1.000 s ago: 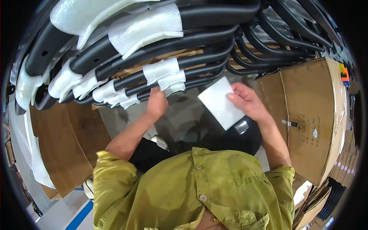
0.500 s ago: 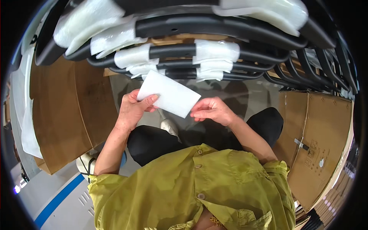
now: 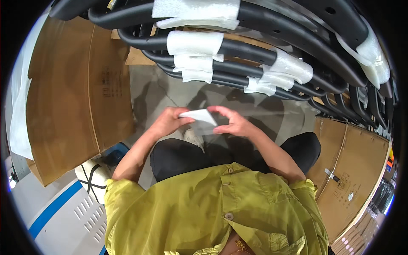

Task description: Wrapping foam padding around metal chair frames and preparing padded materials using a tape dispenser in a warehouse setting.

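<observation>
A white foam sheet is held between both hands just above my knees, seen almost edge-on. My left hand pinches its left end, thumb on top. My right hand grips its right end with curled fingers. Straight ahead, a stack of black curved metal tubes spans the upper view, and several of them carry white foam wraps. The hands sit well below the tubes and do not touch them.
A large flat cardboard sheet leans at the left. Cardboard boxes stand at the right. Grey concrete floor lies under the tubes. A blue stripe runs across the floor at lower left.
The foam sheet came down from near the tubes to lap height and turned edge-on, both hands now closer together on it. The view has swung left.
</observation>
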A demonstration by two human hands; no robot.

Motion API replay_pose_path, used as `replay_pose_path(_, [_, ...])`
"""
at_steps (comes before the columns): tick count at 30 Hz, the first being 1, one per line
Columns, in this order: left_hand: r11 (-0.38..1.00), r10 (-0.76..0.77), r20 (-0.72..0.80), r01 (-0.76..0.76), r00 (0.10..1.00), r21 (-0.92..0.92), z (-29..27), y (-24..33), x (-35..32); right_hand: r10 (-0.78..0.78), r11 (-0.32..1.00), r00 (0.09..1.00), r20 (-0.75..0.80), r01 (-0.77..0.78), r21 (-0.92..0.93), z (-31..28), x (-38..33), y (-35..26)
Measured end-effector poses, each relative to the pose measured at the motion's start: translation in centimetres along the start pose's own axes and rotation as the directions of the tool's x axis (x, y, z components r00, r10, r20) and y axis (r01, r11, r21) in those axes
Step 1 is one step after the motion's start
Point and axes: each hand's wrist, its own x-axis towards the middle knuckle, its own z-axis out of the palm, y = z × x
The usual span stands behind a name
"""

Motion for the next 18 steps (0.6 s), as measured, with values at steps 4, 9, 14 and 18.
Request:
replay_pose_path(4, [0.989, 0.097, -0.07, -0.088, 0.993, 0.118, 1.1, -2.1, 2.4, 0.5, 0.771, 0.848, 0.176, -0.528, 0.355, 2.6, 0.6, 5.1])
replay_pose_path(9, [0.562, 0.605, -0.238, -0.196, 0.76, 0.804, 0.7, -2.6, 5.9, 0.597, 0.657, 0.788, -0.15, -0.373, 0.655, 2.0, 0.7, 13.3])
replay_pose_path(14, [0.559, 0.571, -0.277, -0.119, 0.772, 0.82, 1.9, -3.4, 10.3, 0.701, 0.654, 0.665, -0.257, -0.456, 0.604, -0.7, 4.3, 17.2])
replay_pose_path(18, [0.593, 0.605, -0.275, -0.193, 0.747, 0.782, 1.0, -4.7, 12.6, 0.701, 0.599, 0.678, -0.221, -0.392, 0.698, -0.3, 5.0, 17.5])
